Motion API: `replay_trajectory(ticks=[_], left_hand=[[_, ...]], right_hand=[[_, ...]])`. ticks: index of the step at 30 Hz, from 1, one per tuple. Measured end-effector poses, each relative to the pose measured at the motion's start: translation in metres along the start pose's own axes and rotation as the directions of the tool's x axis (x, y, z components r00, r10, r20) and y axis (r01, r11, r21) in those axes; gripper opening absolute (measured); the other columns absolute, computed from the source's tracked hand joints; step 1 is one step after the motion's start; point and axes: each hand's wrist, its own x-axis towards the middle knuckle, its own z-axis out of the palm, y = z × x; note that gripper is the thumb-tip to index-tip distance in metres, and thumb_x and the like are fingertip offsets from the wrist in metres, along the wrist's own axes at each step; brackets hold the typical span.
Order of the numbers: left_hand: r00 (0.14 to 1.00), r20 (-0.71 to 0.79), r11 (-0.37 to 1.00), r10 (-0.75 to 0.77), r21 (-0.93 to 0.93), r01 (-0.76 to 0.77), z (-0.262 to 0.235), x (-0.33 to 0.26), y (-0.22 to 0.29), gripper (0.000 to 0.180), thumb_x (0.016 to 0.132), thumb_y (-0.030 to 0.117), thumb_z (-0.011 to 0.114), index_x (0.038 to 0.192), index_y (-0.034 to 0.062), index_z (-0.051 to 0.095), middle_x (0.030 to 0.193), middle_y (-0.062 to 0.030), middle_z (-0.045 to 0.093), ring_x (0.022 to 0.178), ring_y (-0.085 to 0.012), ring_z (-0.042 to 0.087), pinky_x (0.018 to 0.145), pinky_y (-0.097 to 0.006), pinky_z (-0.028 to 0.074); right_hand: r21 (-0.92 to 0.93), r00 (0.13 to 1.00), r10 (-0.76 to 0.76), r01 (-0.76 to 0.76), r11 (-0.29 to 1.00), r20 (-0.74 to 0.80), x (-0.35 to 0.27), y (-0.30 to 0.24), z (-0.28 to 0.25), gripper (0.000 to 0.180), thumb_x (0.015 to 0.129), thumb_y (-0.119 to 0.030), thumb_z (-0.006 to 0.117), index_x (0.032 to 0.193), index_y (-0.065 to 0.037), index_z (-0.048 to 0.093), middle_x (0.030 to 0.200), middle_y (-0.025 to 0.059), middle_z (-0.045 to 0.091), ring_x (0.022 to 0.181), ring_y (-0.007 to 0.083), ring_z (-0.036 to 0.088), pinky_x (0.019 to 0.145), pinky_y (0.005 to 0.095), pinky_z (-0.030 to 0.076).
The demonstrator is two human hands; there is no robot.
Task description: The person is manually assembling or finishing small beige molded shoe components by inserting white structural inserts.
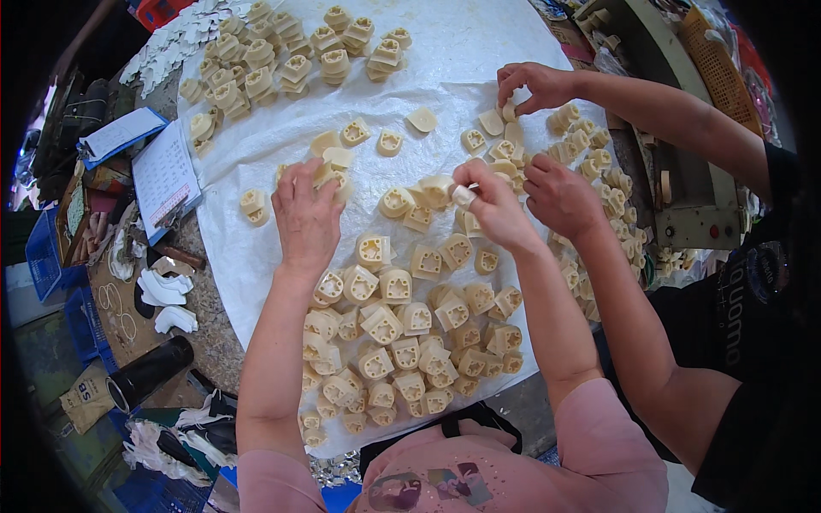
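Cream, D-shaped plastic heel blocks (396, 285) with hollow, ribbed ends cover much of the white sheet. At the left, my left hand (306, 218) curls its fingers around a small stack of heel blocks (341, 184); its fingertips are partly hidden. My right hand (498, 205) pinches one heel block (437, 190) between thumb and fingers, above more blocks on the sheet. A white wrapping (463, 197) shows at a fingertip of that hand. Between my hands lie more heel blocks (395, 202), and beyond them a flat cream piece (422, 120).
A co-worker's hands (560, 197) handle similar blocks close to my right arm. Stacked blocks (295, 73) stand at the far left of the sheet (462, 51). Clipboards with papers (167, 175) and a black cylinder (150, 374) lie left. A green metal machine (701, 201) stands right.
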Motion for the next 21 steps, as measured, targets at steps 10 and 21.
replay_trajectory(ticks=[10, 21], left_hand=[[0.98, 0.181, 0.862, 0.086, -0.507, 0.018, -0.03, 0.008, 0.036, 0.028, 0.073, 0.008, 0.068, 0.101, 0.0093, 0.064, 0.119, -0.0057, 0.054, 0.115, -0.0274, 0.045, 0.098, -0.042, 0.029], [0.992, -0.055, 0.974, 0.118, -0.19, -0.126, 0.031, 0.022, 0.045, 0.027, 0.063, 0.003, 0.069, 0.088, 0.0108, 0.065, 0.086, -0.0039, 0.054, 0.09, -0.0222, 0.051, 0.077, -0.037, 0.038]], right_hand=[[0.423, 0.967, 0.074, -0.175, 0.889, 0.245, -0.01, -0.021, 0.014, 0.012, 0.087, -0.009, 0.06, 0.096, -0.003, 0.055, 0.095, -0.0008, 0.055, 0.088, 0.0068, 0.049, 0.081, 0.0219, 0.038], [-0.437, 0.973, 0.223, -0.225, 0.871, -0.058, 0.016, 0.02, -0.006, 0.018, 0.076, -0.006, 0.059, 0.093, -0.002, 0.06, 0.099, 0.0107, 0.054, 0.097, 0.0248, 0.05, 0.086, 0.0326, 0.039]])
